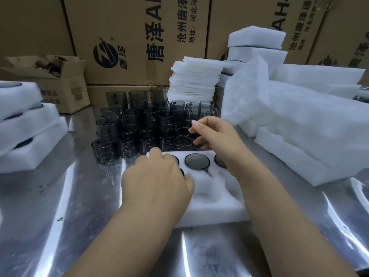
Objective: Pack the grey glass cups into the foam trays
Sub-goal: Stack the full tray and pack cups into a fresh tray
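A white foam tray (219, 206) lies on the metal table in front of me. Grey glass cups sit in its back row, one in the middle socket (197, 161) and one at the right (219, 161). My left hand (157, 180) is over the tray's left side, knuckles up and fingers curled down round a cup whose dark rim (182, 171) shows beside the fingers. Behind the tray stand several loose grey cups (139, 124), some stacked. My right hand (215, 134) hovers over the nearest cups (183, 142), thumb and fingers spread, holding nothing.
Filled foam trays (26, 124) are stacked at the left. A pile of foam sheets (193, 80) and more foam trays (299, 126) stand at the back and right. Large cardboard boxes (129, 37) wall the back; a small open box (65, 84) sits at the far left.
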